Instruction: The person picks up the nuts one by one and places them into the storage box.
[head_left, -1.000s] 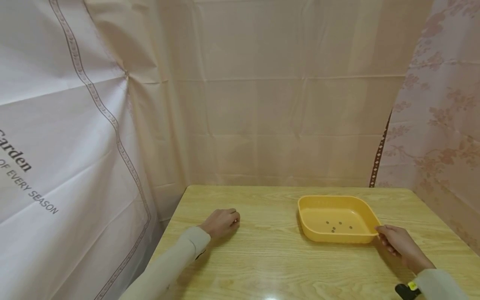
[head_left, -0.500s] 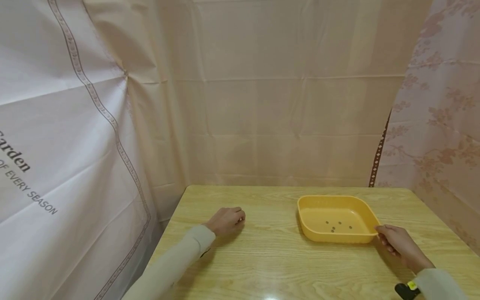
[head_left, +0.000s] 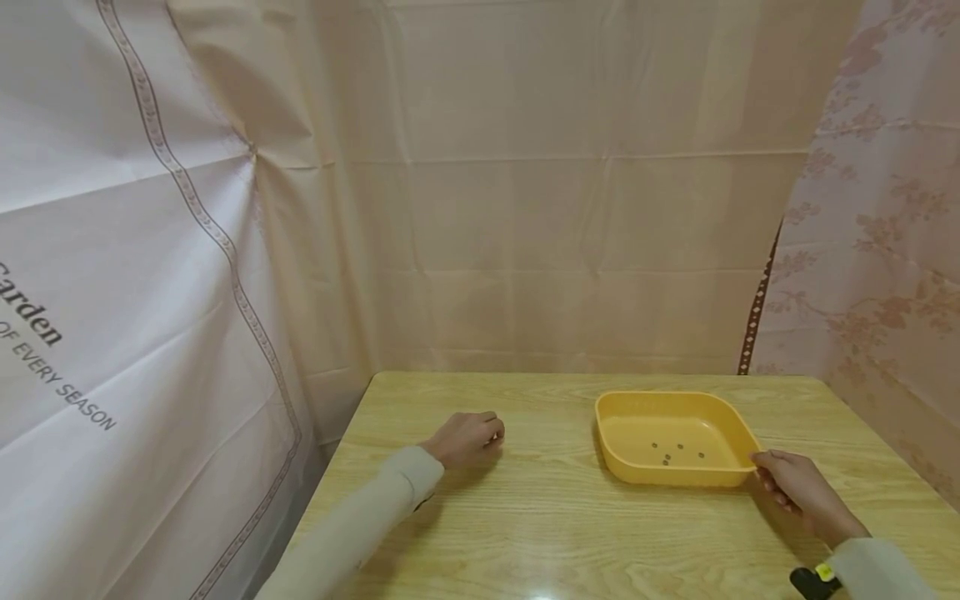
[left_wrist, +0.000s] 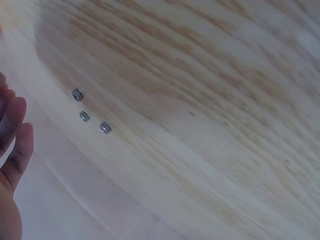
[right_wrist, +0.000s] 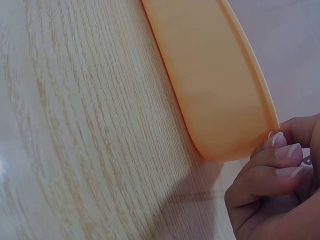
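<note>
My right hand (head_left: pixel 802 487) pinches the near right corner of a yellow plastic tray (head_left: pixel 630 473) between thumb and fingers; the right wrist view shows the fingertips at its rim (right_wrist: pixel 272 112). Several small metal nuts (head_left: pixel 667 457) lie scattered on the tray's floor. Left of the tray, my left hand (head_left: pixel 467 439) hovers low over the table with bent fingers. Three more metal nuts (left_wrist: pixel 84 116) lie on the table in the left wrist view, beside that hand's fingers (left_wrist: pixel 20 145); in the head view they do not show. Whether the left fingertips pinch anything I cannot tell.
The light wood table (head_left: pixel 540 517) carries the tray on its right half. Pale cloth hangs behind it (head_left: pixel 555 250), with printed cloth (head_left: pixel 187 333) on the left and floral cloth (head_left: pixel 892 250) on the right. A black strap device (head_left: pixel 813 582) sits at the right wrist.
My left hand has slid steadily to the right across the table, towards the tray. The right hand, the tray and the nuts inside it stay in place.
</note>
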